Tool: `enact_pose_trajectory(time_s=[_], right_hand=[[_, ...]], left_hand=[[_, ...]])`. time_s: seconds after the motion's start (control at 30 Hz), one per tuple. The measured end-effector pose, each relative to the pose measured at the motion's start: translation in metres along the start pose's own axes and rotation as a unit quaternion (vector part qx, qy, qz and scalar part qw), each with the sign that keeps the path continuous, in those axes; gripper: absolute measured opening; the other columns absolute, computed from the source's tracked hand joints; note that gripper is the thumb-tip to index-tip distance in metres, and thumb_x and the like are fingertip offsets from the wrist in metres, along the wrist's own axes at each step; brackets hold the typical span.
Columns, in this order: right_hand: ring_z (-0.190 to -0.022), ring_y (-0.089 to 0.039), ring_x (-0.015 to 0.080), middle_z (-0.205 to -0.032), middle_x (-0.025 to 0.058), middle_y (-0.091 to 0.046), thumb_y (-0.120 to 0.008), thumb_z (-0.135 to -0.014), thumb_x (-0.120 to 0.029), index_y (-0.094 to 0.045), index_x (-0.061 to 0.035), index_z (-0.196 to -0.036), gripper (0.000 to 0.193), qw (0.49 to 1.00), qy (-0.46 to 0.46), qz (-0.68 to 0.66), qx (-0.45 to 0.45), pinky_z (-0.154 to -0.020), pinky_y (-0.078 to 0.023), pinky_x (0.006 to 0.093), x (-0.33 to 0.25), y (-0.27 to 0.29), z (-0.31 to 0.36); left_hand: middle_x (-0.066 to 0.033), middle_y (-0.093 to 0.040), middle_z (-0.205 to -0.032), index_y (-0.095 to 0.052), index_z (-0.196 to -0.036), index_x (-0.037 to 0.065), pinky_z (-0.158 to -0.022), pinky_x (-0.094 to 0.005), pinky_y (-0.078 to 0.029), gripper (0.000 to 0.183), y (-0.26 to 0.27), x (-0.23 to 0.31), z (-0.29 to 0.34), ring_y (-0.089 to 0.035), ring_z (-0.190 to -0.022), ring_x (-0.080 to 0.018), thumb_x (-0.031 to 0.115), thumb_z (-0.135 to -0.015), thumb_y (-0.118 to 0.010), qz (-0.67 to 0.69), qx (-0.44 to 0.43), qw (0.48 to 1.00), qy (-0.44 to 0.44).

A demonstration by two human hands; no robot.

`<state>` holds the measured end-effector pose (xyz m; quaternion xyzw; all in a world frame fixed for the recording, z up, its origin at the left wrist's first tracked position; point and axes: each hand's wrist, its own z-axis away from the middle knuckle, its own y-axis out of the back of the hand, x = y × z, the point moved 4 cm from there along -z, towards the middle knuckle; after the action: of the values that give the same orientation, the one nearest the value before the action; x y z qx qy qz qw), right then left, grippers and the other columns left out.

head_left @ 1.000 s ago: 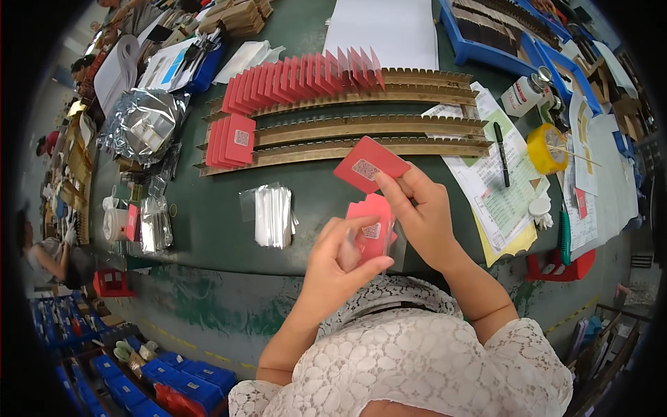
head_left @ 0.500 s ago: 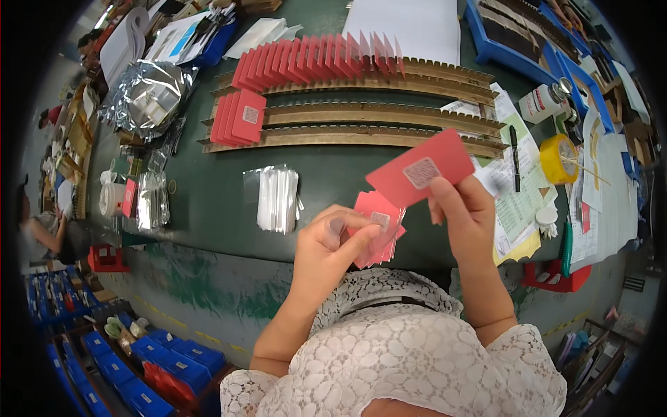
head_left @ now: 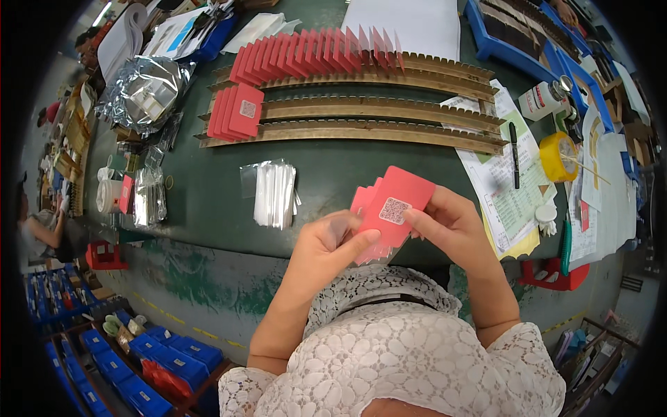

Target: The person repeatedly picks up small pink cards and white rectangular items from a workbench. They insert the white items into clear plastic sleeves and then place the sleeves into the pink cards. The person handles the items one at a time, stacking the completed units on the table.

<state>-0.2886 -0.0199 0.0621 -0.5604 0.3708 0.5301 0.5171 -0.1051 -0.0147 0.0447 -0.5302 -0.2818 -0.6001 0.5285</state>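
Observation:
In front of my body, my left hand [head_left: 326, 243] is closed on a small stack of red cards [head_left: 360, 199], its thumb at the lower edge of the front card. With thumb and fingers my right hand [head_left: 451, 221] pinches that front red card [head_left: 399, 191], which bears a square printed code and covers most of the stack. Clear film shows at the stack's lower end and by the left fingers. Beyond my hands, slotted metal racks [head_left: 368, 132] hold red cards on edge: a long row [head_left: 299, 55] on the far rack and several [head_left: 233, 115] at the near rack's left end.
A pile of clear plastic sleeves [head_left: 276, 196] lies left of my hands, with another bundle [head_left: 149, 198] farther left. To the right are printed papers [head_left: 493, 187], a black pen [head_left: 514, 156], yellow tape [head_left: 558, 157] and a bottle [head_left: 542, 102]. Blue trays [head_left: 493, 31] stand at the far right.
My right hand has brought its red card down and left, from above the stack to directly in front of it. My left hand stays around the stack, its thumb now by that card.

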Motion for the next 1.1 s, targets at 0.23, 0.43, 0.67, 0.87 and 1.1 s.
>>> enact_pose_trajectory(time_s=[0.23, 0.43, 0.67, 0.87, 1.1], right_hand=[[-0.082, -0.057, 0.0106, -0.098, 0.0046, -0.061, -0.063, -0.085, -0.004, -0.061, -0.0025, -0.114, 0.029, 0.966, 0.098, 0.219, -0.094, -0.071, -0.046, 0.0234, -0.003, -0.010, -0.001], [-0.080, -0.055, 0.0121, -0.095, 0.0047, -0.060, -0.064, -0.085, -0.008, -0.060, -0.0056, -0.118, 0.033, 0.976, 0.038, 0.210, -0.049, -0.074, -0.046, 0.0261, 0.010, -0.008, -0.005], [-0.105, -0.050, 0.0282, -0.110, 0.0122, -0.054, -0.066, -0.082, -0.011, -0.057, -0.0023, -0.113, 0.034, 0.915, 0.119, 0.385, -0.022, -0.093, -0.039, 0.0353, 0.013, -0.010, -0.034], [-0.115, -0.045, 0.0330, -0.119, 0.0152, -0.050, -0.068, -0.080, -0.018, -0.049, -0.0026, -0.124, 0.051, 0.857, 0.312, 0.402, -0.078, -0.099, -0.036, 0.0400, -0.004, -0.081, -0.126], [-0.117, -0.043, 0.0351, -0.126, 0.0161, -0.044, -0.078, -0.069, -0.028, -0.039, -0.0080, -0.135, 0.079, 0.816, 0.359, 0.443, -0.096, -0.098, -0.036, 0.0413, 0.024, -0.142, -0.212]], left_hand=[[-0.0021, -0.065, -0.084, -0.065, -0.091, -0.002, -0.062, -0.0199, -0.043, 0.013, 0.006, -0.002, -0.001, -0.056, -0.074, -0.0056, 0.010, -0.085, -0.067, 0.011, 0.017, 0.999, 0.033], [-0.0045, -0.063, -0.091, -0.059, -0.107, -0.001, -0.065, -0.0220, -0.044, 0.029, 0.028, -0.002, -0.008, -0.056, -0.075, -0.0081, 0.011, -0.083, -0.069, 0.088, 0.053, 0.995, 0.001], [-0.0100, -0.060, -0.097, -0.050, -0.121, -0.003, -0.070, -0.0265, -0.051, 0.039, 0.075, -0.015, -0.007, -0.059, -0.085, -0.0162, 0.010, -0.086, -0.063, 0.315, 0.141, 0.939, 0.003], [-0.0088, -0.062, -0.084, -0.056, -0.108, -0.004, -0.074, -0.0306, -0.054, 0.029, 0.073, -0.020, 0.003, -0.063, -0.082, -0.0226, 0.016, -0.089, -0.063, 0.362, 0.144, 0.920, 0.040], [-0.0066, -0.061, -0.076, -0.057, -0.101, -0.002, -0.063, -0.0287, -0.050, 0.025, 0.084, -0.013, 0.023, -0.062, -0.071, -0.0189, 0.018, -0.088, -0.064, 0.306, 0.143, 0.941, 0.017]])
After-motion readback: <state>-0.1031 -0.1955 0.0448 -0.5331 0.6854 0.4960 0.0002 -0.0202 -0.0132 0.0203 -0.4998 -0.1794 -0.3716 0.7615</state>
